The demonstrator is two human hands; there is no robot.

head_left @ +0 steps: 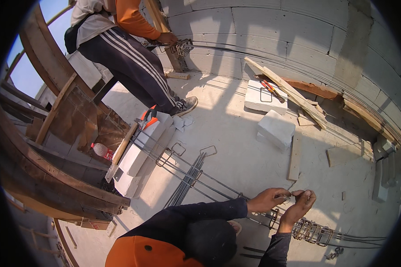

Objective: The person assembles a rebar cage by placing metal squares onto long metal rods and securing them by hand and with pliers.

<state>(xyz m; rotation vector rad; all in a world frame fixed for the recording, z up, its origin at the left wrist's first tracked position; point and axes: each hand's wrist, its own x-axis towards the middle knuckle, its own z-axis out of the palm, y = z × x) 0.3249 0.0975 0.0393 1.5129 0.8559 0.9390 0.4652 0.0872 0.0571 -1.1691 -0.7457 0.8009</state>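
Long grey steel reinforcing bars (196, 175) lie bundled on the pale concrete floor (236, 133), running from the left middle to the near right. Near right end: a cluster of rectangular steel stirrup loops (314, 231) threaded close together on the bars; 1 single loop (273, 218) stands just left of the cluster.

Left hand (266, 199) and right hand (300, 205) meet just above the bars, fingertips pinched on a thin piece of tie wire (289, 194); both clenched on it.

Farther left, the bars rest on a white aerated block (140, 155), orange-handled pliers (148, 116) on top. 2 more white blocks (272, 113) sit centre-far.

Far left: another person (120, 49), orange sleeve, striped dark trousers, hand (168, 38) on stirrups at the grey block wall (276, 31).
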